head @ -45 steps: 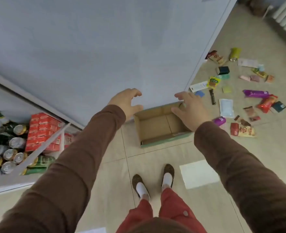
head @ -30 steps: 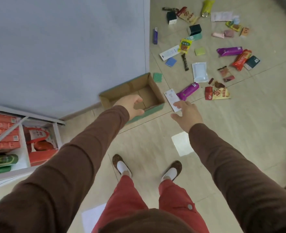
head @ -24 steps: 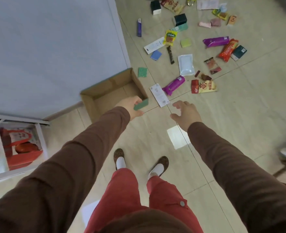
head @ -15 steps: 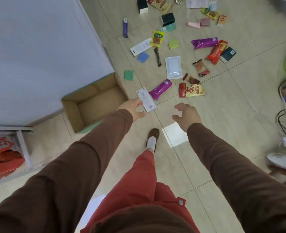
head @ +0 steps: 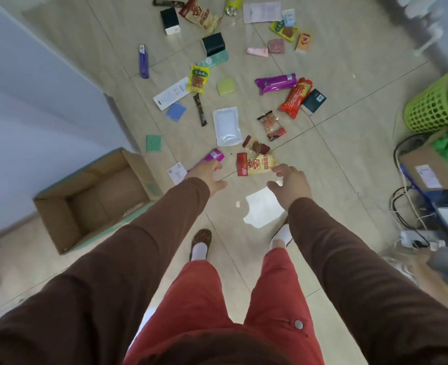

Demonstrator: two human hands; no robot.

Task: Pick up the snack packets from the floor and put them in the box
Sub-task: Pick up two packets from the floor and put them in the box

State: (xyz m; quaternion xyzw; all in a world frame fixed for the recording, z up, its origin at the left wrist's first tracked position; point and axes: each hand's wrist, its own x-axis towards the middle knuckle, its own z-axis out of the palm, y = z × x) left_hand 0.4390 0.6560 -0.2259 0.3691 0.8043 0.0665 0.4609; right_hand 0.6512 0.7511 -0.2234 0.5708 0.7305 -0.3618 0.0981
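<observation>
left hand (head: 210, 175): reaching out over the floor, fingers loosely spread, holding nothing as far as I can see. Its fingertips cover the near end of a purple packet (head: 212, 156).
right hand (head: 291, 183): also stretched forward, fingers relaxed and apart, nothing in it. It sits just beside the red and cream snack packet (head: 254, 164); I can't tell if it touches.
box (head: 59, 227): open cardboard box on the floor to my left, against the pale wall, nothing visible inside.
snack packets: still scattered over the tiles ahead of both hands. I can pick out a clear white pouch (head: 226, 125), a small red packet (head: 271, 125), a yellow packet (head: 197, 78), a long purple wrapper (head: 275, 83) next to an orange-red one (head: 295, 97), plus more small ones farther out.
white card (head: 176, 172): lying between the box and the left hand.
other stuff: green mesh basket (head: 433, 106) far right, with cables (head: 402, 206) below it.
me: brown sleeves, red trousers, standing on the tiles.
</observation>
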